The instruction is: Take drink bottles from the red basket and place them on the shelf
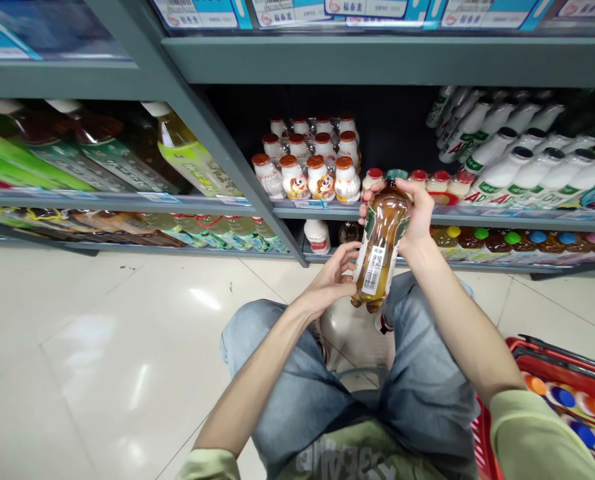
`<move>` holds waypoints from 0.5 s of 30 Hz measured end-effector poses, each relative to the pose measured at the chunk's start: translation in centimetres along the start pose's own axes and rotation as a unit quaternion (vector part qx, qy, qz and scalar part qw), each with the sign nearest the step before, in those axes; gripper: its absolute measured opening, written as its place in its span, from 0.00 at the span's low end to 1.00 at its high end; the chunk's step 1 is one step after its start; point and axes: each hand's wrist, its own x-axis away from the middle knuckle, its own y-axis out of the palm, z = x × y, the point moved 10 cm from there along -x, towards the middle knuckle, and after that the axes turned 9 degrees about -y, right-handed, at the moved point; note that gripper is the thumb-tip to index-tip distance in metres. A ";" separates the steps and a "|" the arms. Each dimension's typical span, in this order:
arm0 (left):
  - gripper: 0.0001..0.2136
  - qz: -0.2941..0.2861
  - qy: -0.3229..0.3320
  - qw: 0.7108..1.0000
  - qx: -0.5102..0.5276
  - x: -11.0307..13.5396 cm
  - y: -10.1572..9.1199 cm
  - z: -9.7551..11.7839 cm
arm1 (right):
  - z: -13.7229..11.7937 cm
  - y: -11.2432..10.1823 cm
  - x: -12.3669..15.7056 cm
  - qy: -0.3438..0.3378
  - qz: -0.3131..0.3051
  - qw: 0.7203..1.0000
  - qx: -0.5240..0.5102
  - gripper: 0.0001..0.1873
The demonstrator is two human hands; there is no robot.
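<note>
A clear bottle of amber drink [390,223] with a dark green cap is held up in front of the shelf, its base tilted toward me. A white barcode label [374,270] faces me on its lower side. My right hand [418,212] is wrapped round the bottle's upper part just below the cap, with fingertips showing on the far side. At the lower left side my left hand [331,280] grips the bottle between thumb and fingers. Behind it on the shelf stand small white bottles with orange-red caps [316,177] and several red-capped ones [440,180].
White bottles with dark caps [514,167] fill the shelf's right side. Large tea bottles [112,147] lie slanted on the left. Below are colourful-capped bottles [512,241] and a white bottle [317,235]. A red basket [487,427] with capped bottles stands at my right on the tiled floor [102,347].
</note>
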 end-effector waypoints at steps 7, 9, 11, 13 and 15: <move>0.39 -0.003 -0.003 1.000 -0.008 -0.4 0.4 -0.1 | 0.1 0.3 0.0 0.001 -0.003 0.999 -0.051 0.15; 0.38 0.009 -0.009 1.000 -0.010 -0.5 0.2 -0.3 | 0.2 0.2 -0.1 -0.004 0.002 0.999 -0.047 0.15; 0.37 0.021 -0.009 1.000 -0.018 -0.6 0.1 -0.2 | 0.2 0.1 -0.2 -0.011 0.009 0.999 -0.040 0.15; 0.35 0.032 -0.002 0.999 -0.026 -0.7 0.0 -0.1 | 0.2 -0.1 -0.2 -0.015 0.015 0.999 -0.035 0.15; 0.33 0.041 0.000 0.999 -0.026 -0.7 -0.1 0.0 | 0.3 -0.2 -0.3 -0.017 0.017 0.999 -0.031 0.15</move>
